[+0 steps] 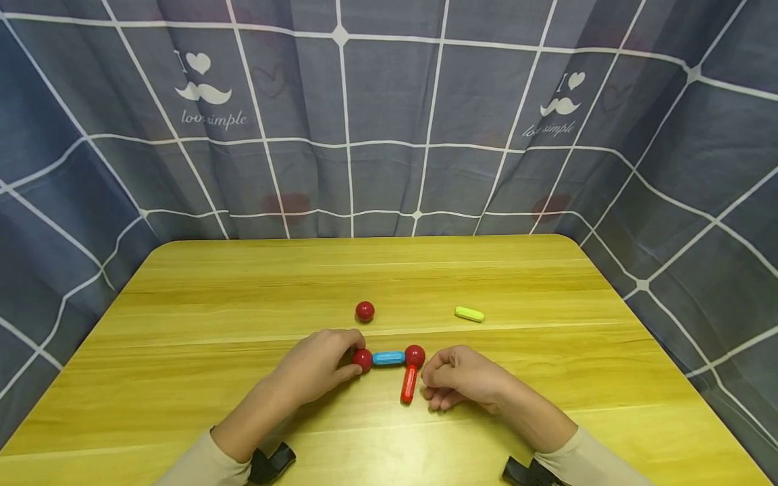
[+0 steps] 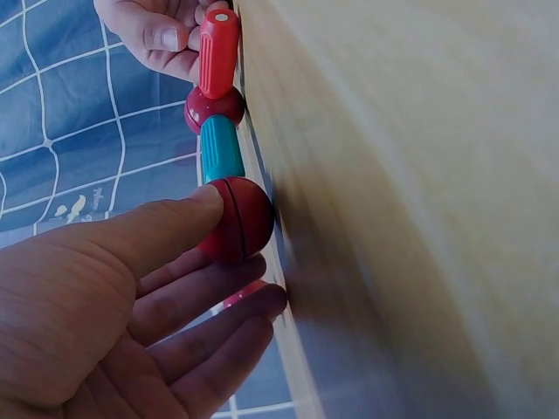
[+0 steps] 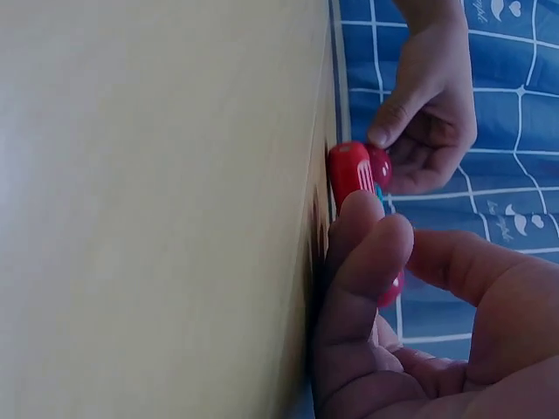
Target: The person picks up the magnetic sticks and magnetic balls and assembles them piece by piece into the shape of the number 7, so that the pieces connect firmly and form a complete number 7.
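My left hand [image 1: 322,361] pinches a red ball [image 2: 238,220] between thumb and fingers. A short blue magnetic rod [image 1: 388,358] runs from that ball to a second red ball [image 1: 415,356]. From the second ball, a red rod [image 1: 409,385] points toward the front of the table, a small pale disc showing on its free end in the left wrist view. Just right of this red rod, my right hand [image 1: 464,380] hovers with loosely curled fingers and nothing visible in its grasp. Its fingers [image 3: 362,279] partly hide the joined pieces in the right wrist view.
Behind the joined pieces, a loose red ball [image 1: 365,311] lies on the wooden table [image 1: 243,290]. Farther right is a yellow-green rod [image 1: 469,314]. A grey curtain [image 1: 389,121] with white grid lines surrounds the table's back and sides.
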Action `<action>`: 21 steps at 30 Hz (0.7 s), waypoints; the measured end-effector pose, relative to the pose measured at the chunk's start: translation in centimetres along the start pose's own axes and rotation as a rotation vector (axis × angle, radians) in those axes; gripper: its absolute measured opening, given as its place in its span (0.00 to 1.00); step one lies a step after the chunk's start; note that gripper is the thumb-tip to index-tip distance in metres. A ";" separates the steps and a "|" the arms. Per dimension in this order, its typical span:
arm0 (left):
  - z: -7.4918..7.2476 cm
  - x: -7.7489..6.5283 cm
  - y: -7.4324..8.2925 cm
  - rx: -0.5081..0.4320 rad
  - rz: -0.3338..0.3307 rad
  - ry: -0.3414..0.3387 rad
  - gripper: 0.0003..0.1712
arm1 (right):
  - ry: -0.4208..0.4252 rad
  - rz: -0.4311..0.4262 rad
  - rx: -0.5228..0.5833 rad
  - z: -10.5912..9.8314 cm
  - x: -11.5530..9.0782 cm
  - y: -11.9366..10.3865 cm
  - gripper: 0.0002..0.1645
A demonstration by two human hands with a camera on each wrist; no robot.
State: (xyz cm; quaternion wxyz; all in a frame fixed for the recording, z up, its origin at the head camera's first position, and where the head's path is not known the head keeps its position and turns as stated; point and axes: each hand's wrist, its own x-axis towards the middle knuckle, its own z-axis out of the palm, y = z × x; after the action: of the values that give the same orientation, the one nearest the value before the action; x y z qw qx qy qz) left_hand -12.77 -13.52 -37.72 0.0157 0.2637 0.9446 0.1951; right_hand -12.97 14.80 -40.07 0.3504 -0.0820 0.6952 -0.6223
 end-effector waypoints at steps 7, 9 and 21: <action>0.0 0.0 -0.1 0.000 0.005 0.003 0.12 | 0.047 -0.041 -0.151 -1.3 -0.9 -0.1 0.12; 0.0 0.0 -0.1 0.004 0.003 0.002 0.12 | 0.064 -0.052 -0.182 -1.7 -0.9 -0.3 0.12; -0.1 -0.1 -0.1 0.004 0.005 -0.003 0.12 | 0.262 -0.092 -0.243 -4.3 -0.6 -1.3 0.18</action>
State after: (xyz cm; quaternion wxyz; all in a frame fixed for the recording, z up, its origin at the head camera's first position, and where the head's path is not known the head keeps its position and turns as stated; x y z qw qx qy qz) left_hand -12.77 -13.65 -37.62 0.0164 0.2663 0.9442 0.1930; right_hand -15.44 18.35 -38.72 0.2157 -0.0736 0.8005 -0.5543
